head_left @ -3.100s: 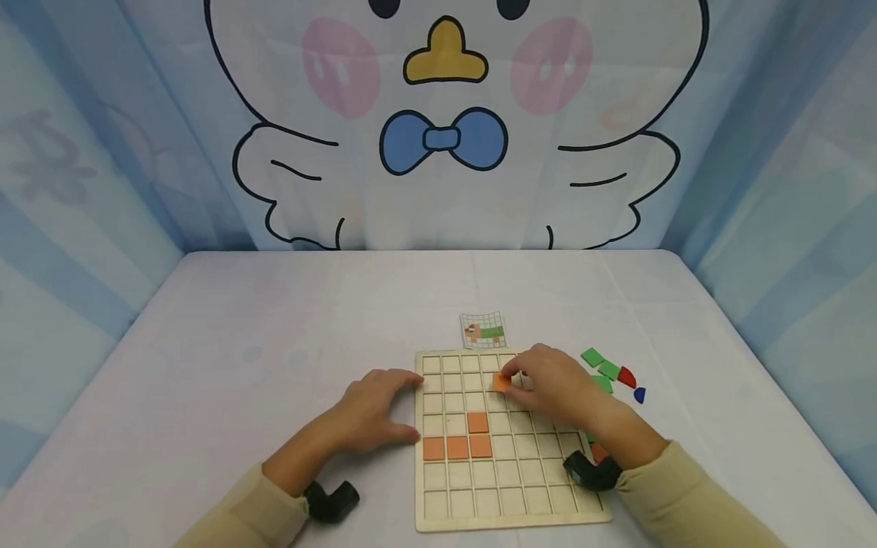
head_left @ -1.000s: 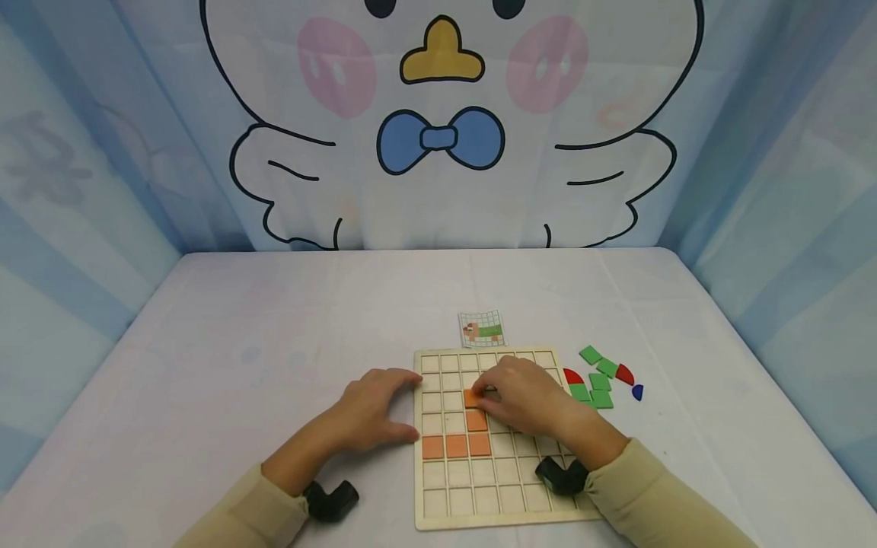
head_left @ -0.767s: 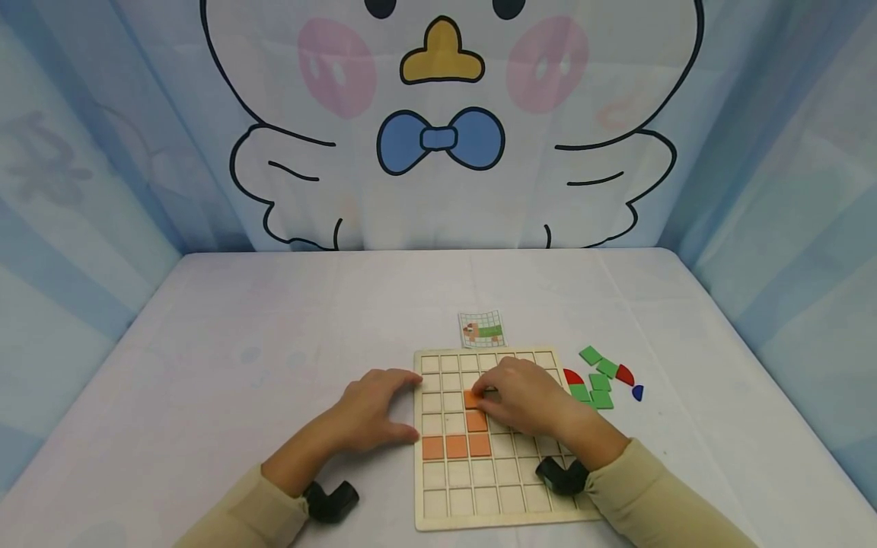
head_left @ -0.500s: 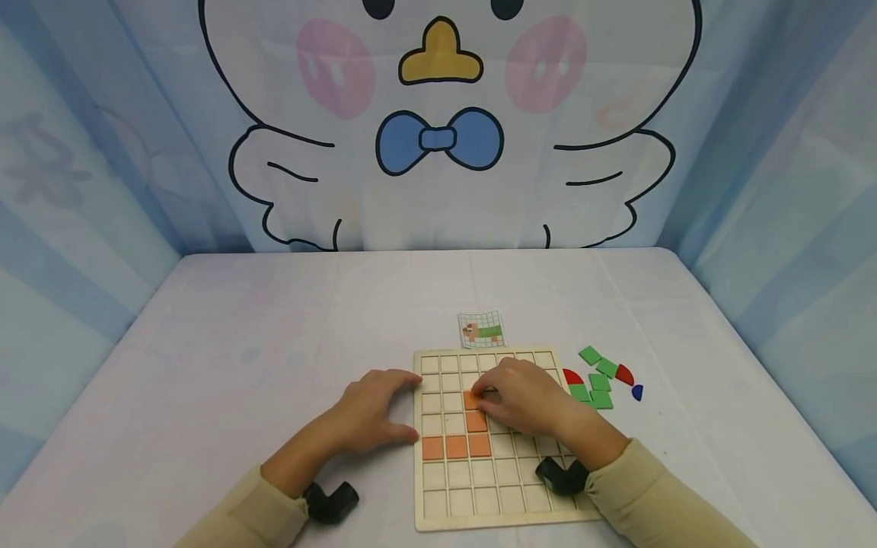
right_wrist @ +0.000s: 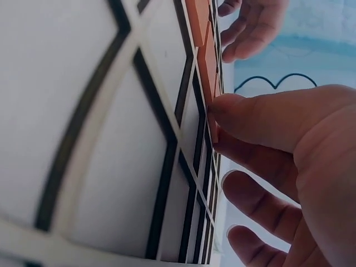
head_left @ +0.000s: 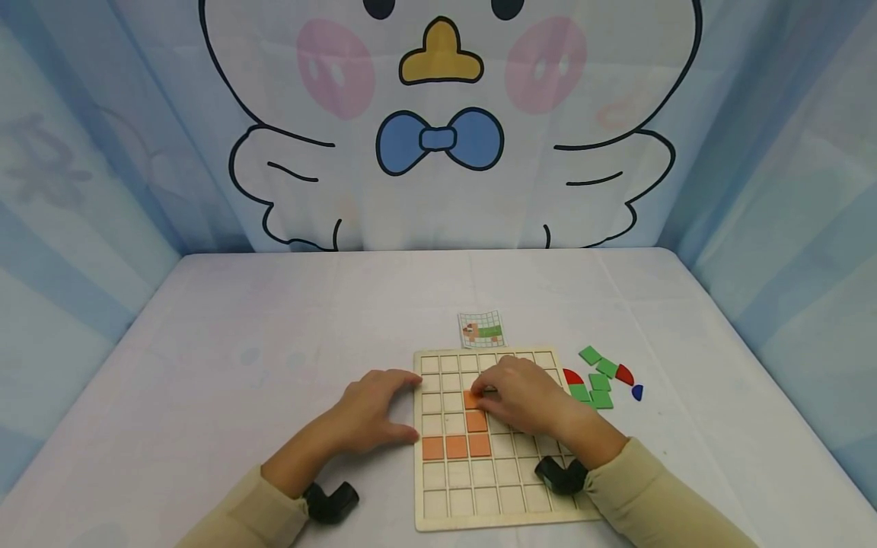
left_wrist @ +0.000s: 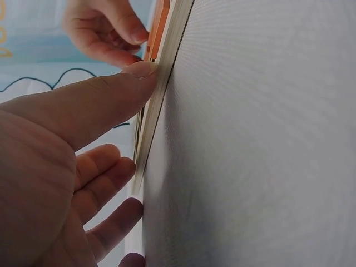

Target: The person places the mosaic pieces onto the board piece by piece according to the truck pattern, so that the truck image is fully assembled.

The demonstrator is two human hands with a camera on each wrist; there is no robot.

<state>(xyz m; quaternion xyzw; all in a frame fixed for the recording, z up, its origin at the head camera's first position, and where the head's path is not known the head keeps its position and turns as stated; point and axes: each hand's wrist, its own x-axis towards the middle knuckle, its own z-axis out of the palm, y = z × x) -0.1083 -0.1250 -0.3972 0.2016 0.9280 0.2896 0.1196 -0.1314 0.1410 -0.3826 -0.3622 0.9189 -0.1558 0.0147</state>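
A wooden grid board (head_left: 452,502) lies on the table. My right hand (head_left: 524,396) pinches an orange square tile (head_left: 470,399) at the third column from the left, just beyond another orange tile (head_left: 476,421). In the right wrist view, thumb and index fingertip (right_wrist: 228,108) are at that tile, low against the grid; whether it is fully seated I cannot tell. A row of orange tiles (head_left: 456,447) sits in the cells nearer me. My left hand (head_left: 370,407) is spread at the board's left edge, thumb and fingertips touching it; the left wrist view has the thumb (left_wrist: 105,103) on that edge.
A small picture card (head_left: 482,330) with a green and orange animal on a grid lies beyond the board. Right of the board are several green tiles (head_left: 600,382), red rounded pieces (head_left: 624,374) and a blue piece (head_left: 638,393). My right forearm covers the board's lower right.
Since about three seconds ago my right hand has brought the orange tile left and slightly nearer, into line with the orange column. Over the last second it stays nearly still. The left hand stays put.
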